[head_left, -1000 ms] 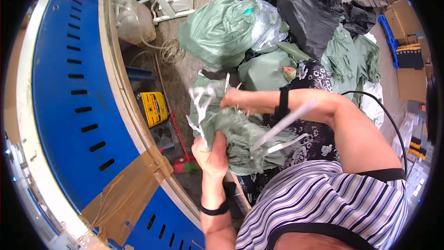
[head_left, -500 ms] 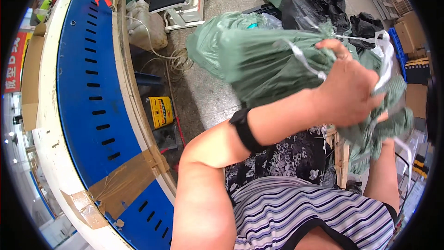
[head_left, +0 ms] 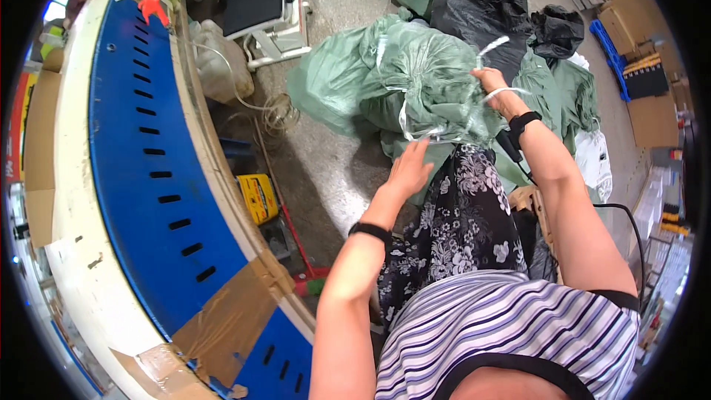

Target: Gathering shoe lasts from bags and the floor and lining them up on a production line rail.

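Sitting out in front of us in the head view, the bunched green bag (head_left: pixel 437 67) leans on top of a big green bag (head_left: pixel 322 96). Its folds all run in to one puckered spot, and a white strap (head_left: pixel 404 120) loops down its near side. Half a second ago, our left arm reaches right across us, and its hand is in the green plastic. Now our left hand (head_left: pixel 409 169) is back on its own side, with its fingers stretched out and holding nothing. The tips are just beside the bag's near edge; we can't tell if they touch it. Our right hand (head_left: pixel 500 92) is at the bag's right edge with bent fingers, but we can't tell how tightly it grips. A white strip (head_left: pixel 511 90) crosses by that hand. So we think the pile takes most of the bag's weight now, and our left hand is free. A black bag (head_left: pixel 474 18) lies behind. At our left is the long blue counter (head_left: pixel 133 155), and a yellow box (head_left: pixel 258 198) stands below it.
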Demonstrator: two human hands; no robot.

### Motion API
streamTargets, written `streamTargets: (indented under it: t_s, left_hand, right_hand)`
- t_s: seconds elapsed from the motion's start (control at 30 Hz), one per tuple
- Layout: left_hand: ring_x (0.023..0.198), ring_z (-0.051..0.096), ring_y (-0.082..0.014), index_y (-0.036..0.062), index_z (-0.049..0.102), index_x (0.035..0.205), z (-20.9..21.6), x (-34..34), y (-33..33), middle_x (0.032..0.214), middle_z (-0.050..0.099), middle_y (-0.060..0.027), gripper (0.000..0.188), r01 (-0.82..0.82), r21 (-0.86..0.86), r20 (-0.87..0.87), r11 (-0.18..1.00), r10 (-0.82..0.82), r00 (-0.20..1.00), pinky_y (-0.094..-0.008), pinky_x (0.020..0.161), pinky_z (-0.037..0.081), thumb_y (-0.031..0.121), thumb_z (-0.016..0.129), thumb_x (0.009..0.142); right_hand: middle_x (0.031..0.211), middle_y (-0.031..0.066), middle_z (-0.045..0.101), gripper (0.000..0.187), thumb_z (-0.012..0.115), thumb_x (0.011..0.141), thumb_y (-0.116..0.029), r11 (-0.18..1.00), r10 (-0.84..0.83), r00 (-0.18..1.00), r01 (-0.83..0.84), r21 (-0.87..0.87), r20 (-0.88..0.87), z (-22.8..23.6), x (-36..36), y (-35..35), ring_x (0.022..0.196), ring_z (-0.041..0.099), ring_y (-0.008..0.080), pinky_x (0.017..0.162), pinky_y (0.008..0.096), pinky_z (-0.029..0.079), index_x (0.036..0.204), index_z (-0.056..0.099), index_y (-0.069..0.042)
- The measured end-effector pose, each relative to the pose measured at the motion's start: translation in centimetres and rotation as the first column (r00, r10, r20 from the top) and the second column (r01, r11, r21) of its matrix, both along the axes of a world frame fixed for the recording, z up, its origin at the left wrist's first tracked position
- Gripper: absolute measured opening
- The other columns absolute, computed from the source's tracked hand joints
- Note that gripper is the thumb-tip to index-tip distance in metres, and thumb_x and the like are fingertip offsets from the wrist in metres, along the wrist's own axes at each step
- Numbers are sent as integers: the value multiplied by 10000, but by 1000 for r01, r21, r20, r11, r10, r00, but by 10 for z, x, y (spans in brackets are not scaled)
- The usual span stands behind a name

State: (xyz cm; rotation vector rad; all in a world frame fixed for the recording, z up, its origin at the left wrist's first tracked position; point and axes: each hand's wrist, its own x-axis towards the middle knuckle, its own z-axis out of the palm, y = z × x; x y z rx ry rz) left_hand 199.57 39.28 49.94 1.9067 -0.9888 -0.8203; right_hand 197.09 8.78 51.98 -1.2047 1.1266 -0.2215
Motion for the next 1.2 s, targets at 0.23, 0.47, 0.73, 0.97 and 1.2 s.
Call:
streamTargets:
  t_s: [0.23, 0.47, 0.73, 0.97, 1.2]
  left_hand:
    - [1011, 549, -384, 15, 573, 1087, 7, 33, 126, 1059, 591, -230, 369, -118, 143, 185, 983, 90, 979, -445, 868, 442, 227, 593, 786]
    - [908, 600, -369, -21, 597, 1051, 26, 61, 145, 924, 633, -222, 355, -201, 180, 114, 963, 182, 977, -423, 793, 465, 198, 601, 772]
    - [905, 607, -352, -18, 594, 1078, 16, 113, 96, 927, 639, -212, 387, -112, 220, 125, 969, 86, 989, -403, 796, 469, 219, 610, 772]
    - [828, 625, -263, -15, 582, 1110, -66, 160, -42, 965, 653, -116, 575, -283, 445, -643, 849, 524, 559, -365, 733, 480, 486, 584, 829]
    - [828, 614, -232, -29, 560, 1084, -112, 193, -103, 988, 622, -122, 392, -37, 320, -829, 947, 299, 472, -353, 720, 490, 78, 636, 715]
  right_hand:
    - [759, 104, 580, 196, 572, 810, -153, 941, -103, 993, 78, -330, -58, -24, -137, -36, 683, 549, 175, 583, 355, 440, 843, 583, 40]
    - [792, 83, 572, 191, 560, 836, -229, 948, -138, 990, 135, -290, 10, 1, -131, 4, 724, 543, 190, 613, 357, 444, 837, 597, -42]
    - [722, 31, 557, 219, 548, 878, -246, 985, -102, 995, 99, -141, -14, 32, -105, 35, 641, 507, 135, 582, 300, 430, 768, 580, -60]
    - [647, -44, 502, 202, 597, 865, -216, 893, 445, 892, -448, 32, 82, 44, -25, 158, 605, 430, 49, 515, 269, 373, 793, 581, -29]
    - [819, 214, 586, 276, 564, 831, -247, 361, 918, 394, -878, -315, -47, 7, 80, 180, 760, 561, 417, 673, 428, 465, 931, 537, 10]
